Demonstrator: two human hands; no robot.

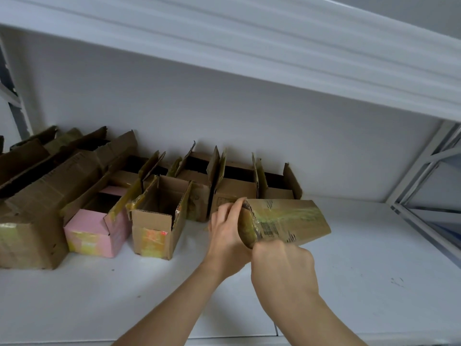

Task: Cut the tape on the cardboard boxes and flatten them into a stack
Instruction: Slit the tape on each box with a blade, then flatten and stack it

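A taped brown cardboard box lies tilted on its side above the white shelf, with yellowish tape and a barcode label on its top face. My left hand grips its near left end, fingers curled over the top edge. My right hand is closed in a fist at the box's lower near corner; whatever it holds is hidden by the fingers. Several open brown boxes with raised flaps stand in rows to the left and behind, and a pink box is among them.
The white shelf surface spreads to the right and in front of the boxes. Another white shelf hangs low overhead. A white back wall stands behind the boxes, and a metal frame closes the right side.
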